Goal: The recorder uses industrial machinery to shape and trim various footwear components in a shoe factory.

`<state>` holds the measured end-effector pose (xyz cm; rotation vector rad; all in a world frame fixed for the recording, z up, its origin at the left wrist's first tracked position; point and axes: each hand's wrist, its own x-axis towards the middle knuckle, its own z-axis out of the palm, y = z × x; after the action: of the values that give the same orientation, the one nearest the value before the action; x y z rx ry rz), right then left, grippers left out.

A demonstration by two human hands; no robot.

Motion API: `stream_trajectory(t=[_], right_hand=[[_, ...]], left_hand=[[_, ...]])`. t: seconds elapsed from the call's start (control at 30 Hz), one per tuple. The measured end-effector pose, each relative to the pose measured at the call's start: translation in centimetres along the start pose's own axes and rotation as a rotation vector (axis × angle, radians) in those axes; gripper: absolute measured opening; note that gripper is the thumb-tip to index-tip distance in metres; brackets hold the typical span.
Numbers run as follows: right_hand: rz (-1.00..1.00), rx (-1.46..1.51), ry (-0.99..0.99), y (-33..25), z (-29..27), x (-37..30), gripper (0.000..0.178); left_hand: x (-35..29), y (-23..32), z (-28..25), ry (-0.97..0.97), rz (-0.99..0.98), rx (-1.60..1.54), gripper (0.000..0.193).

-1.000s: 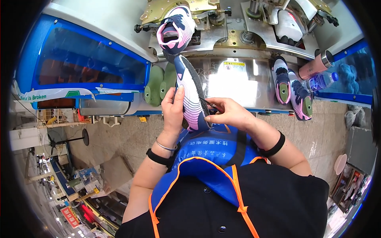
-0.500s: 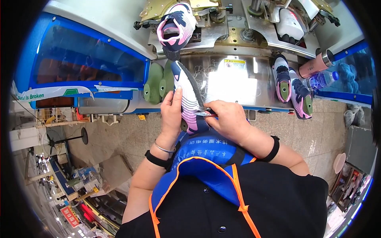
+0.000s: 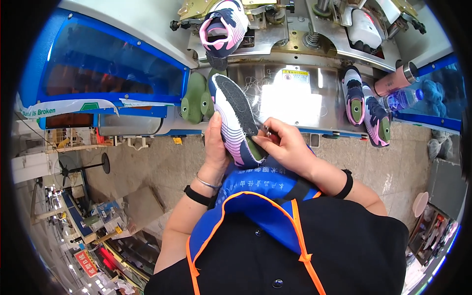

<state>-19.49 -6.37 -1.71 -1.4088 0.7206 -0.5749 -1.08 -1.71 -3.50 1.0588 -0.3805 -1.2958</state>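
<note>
head view: left hand [image 3: 215, 145] grips the white, navy and pink shoe upper [image 3: 231, 128] along its side, thumb showing, other fingers mostly hidden behind. the shoe upper is tilted, dark underside turned toward the right hand, heel end near the blue apron [image 3: 255, 184], toe end over the edge of the metal worktop [image 3: 290, 105]. right hand [image 3: 287, 147] has its fingers closed around a small tool [image 3: 264, 129] (blurred; contact with the underside cannot be told). green shoe lasts [image 3: 194, 101] stand just left of the toe.
</note>
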Motion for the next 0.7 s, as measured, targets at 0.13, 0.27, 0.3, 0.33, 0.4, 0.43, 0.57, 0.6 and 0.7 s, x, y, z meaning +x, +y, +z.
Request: stream_trajectory(t=[0.13,0.27,0.3,0.33,0.4,0.43,0.57,0.6,0.7], right_hand=[[-0.202,-0.460,0.212,-1.7,-0.3,0.1,0.043],[-0.226,-0.361,0.229,-2.9,-0.5,0.2,0.036],[-0.192,-0.316,0.181,-3.1,-0.7,0.4,0.034],[-0.192,-0.316,0.179,-3.2,-0.8,0.5,0.034],[-0.403,-0.427,0.135,-3.2,-1.1,0.6,0.030],[-0.401,-0.427,0.133,-2.9,-1.4,0.8,0.030],[-0.539,-0.395,-0.089,-0.6,-2.5,2.7,0.025],[-0.539,-0.315,-0.152,-0.2,-2.7,3.2,0.024],[-0.559,-0.288,-0.173,0.8,-2.8,3.7,0.023]], left_hand=[[0.4,0.7,-0.6,-0.017,0.080,0.203,0.050],[0.0,1.1,-0.1,-0.036,0.132,0.255,0.045],[0.0,1.2,0.0,-0.038,0.124,0.240,0.040],[0.0,1.3,0.1,-0.040,0.117,0.224,0.034],[-0.1,1.3,0.6,-0.019,0.102,0.216,0.033],[0.0,1.3,0.8,0.000,0.086,0.208,0.031],[0.2,1.3,0.6,-0.044,0.004,0.202,0.030],[0.2,1.2,0.7,-0.044,0.005,0.199,0.030],[0.3,1.0,0.5,-0.083,-0.063,0.212,0.032]])
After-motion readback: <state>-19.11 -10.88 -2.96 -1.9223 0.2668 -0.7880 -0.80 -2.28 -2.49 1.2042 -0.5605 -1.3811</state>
